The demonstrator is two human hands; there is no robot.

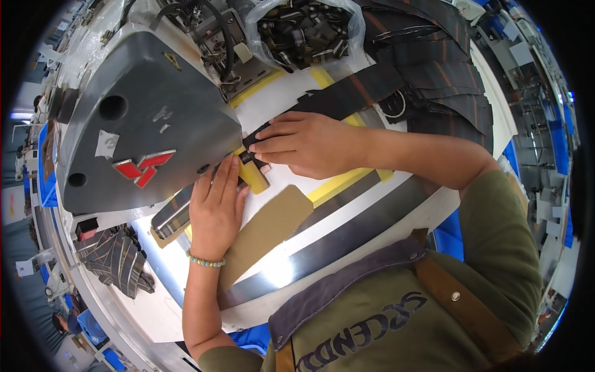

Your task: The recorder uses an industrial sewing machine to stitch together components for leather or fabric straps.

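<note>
From my remote feed, I see the right hand [313, 146] over the left end of the dark fabric strip [350, 96], right of the grey machine head [155, 118]. The left hand [214, 214], fingers close together, reaches the yellow strip [255, 178]. I cannot tell whether either hand grips anything.

Dark lettering [362, 335] on olive garment [347, 296]; red emblem [150, 162] on grey machine housing [176, 105]
</note>
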